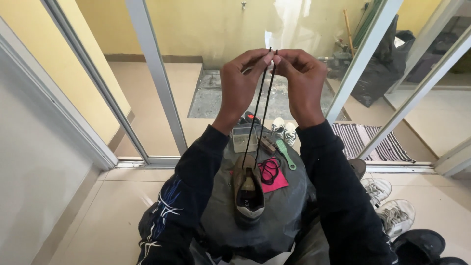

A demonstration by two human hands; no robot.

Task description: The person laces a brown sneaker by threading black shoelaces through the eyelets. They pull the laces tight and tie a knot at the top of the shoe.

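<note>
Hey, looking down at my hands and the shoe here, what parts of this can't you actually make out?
Head view only:
- Tips of the black lace: pinched inside the left hand and right hand.
- Toe of the brown shoe: its eyelets are too small to tell how the lace is threaded.
- Contents of the clear box: too small.
- White sneakers: partly behind the right sleeve.
- Dark shoe: cut off by the bottom edge.

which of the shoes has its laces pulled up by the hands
The brown shoe on the dark sheet in the lap: its black lace runs up to both hands. The white sneakers at right lie untouched on the floor.
</note>
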